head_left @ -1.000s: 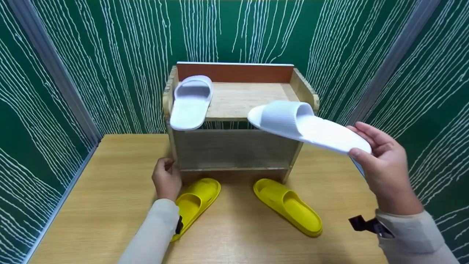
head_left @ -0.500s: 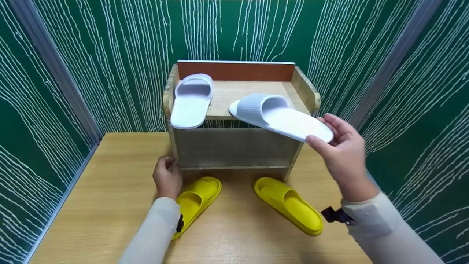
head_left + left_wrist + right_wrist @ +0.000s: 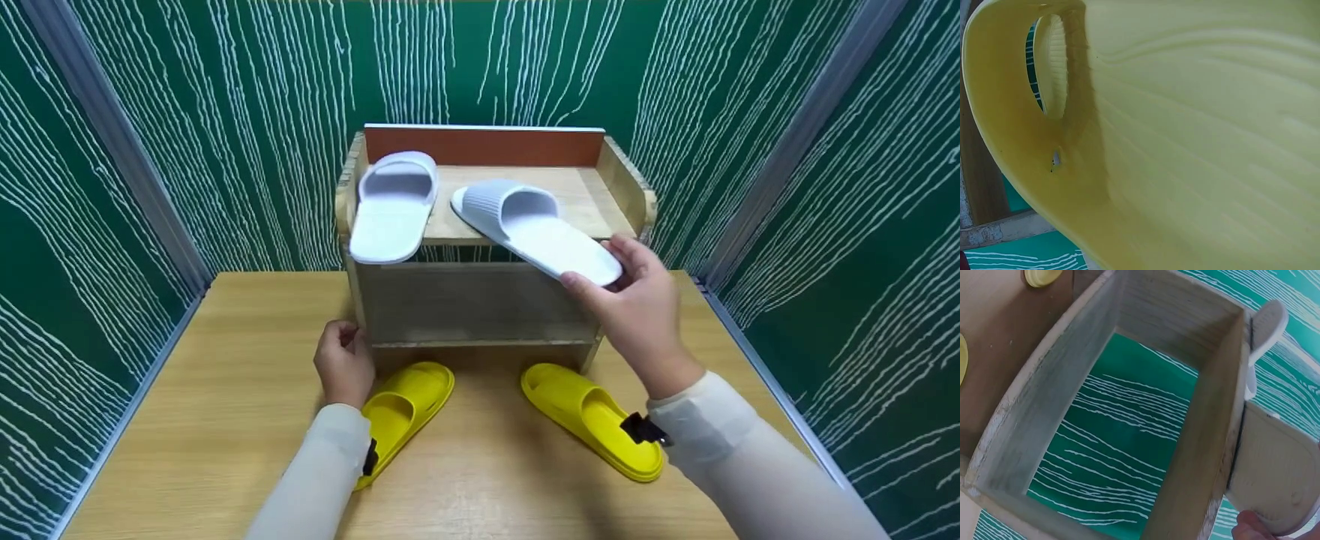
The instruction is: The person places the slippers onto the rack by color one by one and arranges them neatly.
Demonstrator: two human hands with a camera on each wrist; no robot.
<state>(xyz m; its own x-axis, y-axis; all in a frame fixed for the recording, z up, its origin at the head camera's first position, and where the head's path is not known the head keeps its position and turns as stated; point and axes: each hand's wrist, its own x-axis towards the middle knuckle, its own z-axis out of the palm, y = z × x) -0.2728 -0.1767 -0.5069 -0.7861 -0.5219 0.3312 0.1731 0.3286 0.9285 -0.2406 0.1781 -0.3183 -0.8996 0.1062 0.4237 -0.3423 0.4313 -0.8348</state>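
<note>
In the head view, my right hand (image 3: 637, 315) pinches the heel of a white slipper (image 3: 555, 240). Its ribbed toe lies over the top shelf of a small wooden rack (image 3: 480, 341), while the heel sticks out past the front edge. The right wrist view shows this slipper's sole (image 3: 1275, 467) beside the rack, with the thumb at its edge. Another white slipper (image 3: 390, 225) rests at the left end of the top shelf. Low on the rack's left side, my left hand (image 3: 343, 367) grips the edge of the side panel with curled fingers, partly hidden.
Two yellow slippers stand on the wooden table (image 3: 480, 480) before the rack. The left yellow slipper (image 3: 412, 397) is partly behind the left wrist and fills the left wrist view; the right yellow slipper (image 3: 592, 420) lies under the right wrist. Green walls with white streaks surround the table.
My right hand has moved left with the white slipper, bringing its toe over the top shelf and turning it to point farther back. The left hand has stayed at the rack's side.
</note>
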